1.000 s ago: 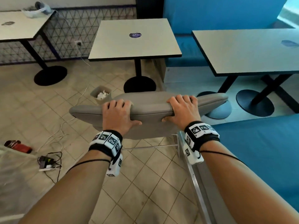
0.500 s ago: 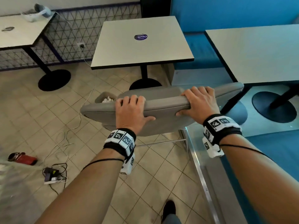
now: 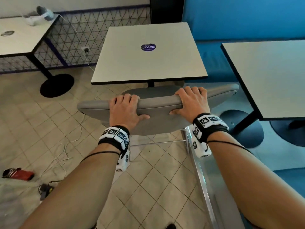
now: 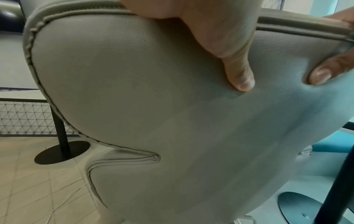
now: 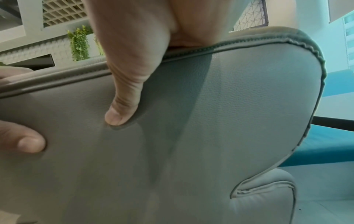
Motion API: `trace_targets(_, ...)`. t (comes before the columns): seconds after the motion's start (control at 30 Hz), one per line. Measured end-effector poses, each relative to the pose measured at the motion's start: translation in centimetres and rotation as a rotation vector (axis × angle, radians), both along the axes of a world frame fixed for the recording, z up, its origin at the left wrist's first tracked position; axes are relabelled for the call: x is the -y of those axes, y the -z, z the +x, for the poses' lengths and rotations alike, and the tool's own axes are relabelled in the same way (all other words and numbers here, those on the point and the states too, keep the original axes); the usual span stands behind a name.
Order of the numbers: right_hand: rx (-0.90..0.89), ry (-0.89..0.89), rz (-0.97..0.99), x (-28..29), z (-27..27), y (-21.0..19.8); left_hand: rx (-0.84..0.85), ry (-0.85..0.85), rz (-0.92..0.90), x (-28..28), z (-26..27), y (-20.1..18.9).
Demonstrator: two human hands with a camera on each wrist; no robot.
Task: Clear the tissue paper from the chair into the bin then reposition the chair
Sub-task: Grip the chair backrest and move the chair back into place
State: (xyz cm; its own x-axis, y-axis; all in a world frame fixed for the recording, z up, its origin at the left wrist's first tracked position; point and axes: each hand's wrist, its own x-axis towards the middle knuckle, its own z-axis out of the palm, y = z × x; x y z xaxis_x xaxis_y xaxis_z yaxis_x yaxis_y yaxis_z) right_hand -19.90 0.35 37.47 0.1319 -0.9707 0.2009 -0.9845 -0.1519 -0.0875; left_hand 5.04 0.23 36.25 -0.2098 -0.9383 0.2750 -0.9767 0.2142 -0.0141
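**Chair nearly parked, tissue part can't be confirmed from here**

Starting with the grip: the left hand (image 3: 124,111) and the right hand (image 3: 189,103) are both clamped on the top edge of the chair (image 3: 158,104) backrest. Fingers wrap over the front of the rim, thumbs press into the back. In the left wrist view the thumb (image 4: 239,72) dents the grey padding, and it's the same deal in the right wrist view, thumb (image 5: 122,109) sunk into the cushion just under the piped seam. So both hands are gripping the chair, nothing else in either one.

Moving outward, the chair sits right in front of the square desk (image 3: 148,55), with its seat looking partly tucked under the near edge. The backrest looks slightly skewed to that edge, right end further in than the left. A blue bench (image 3: 214,63) runs behind the desk, and a second desk (image 3: 272,76) stands to the right.

Progress-wise: no tissue shows on any visible part of the chair, and both hands are free of it, so I'd guess the clearing step is done. Most of the seat is hidden by the backrest and the desk though, and I can't spot the bin in any view, so can't say for sure. What's left looks like the tail end of the repositioning: square the chair up to the desk, then let go.

Floor on the left has a loose white cable (image 3: 71,142) and a red thing (image 3: 21,174), both well clear of the chair.
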Motion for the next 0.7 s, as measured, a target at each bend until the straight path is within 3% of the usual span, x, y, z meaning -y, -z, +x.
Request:
trace_targets(0.4, 0.028, -0.001, -0.013, 15.8, 0.7, -0.1, 0.012, -0.008, 0.017, 15.9, 0.2, -0.9)
trace_targets(0.7, 0.010, 0.007, -0.093, 15.8, 0.5, 0.4, -0.013, 0.079, -0.036, 16.3, 1.0, 0.0)
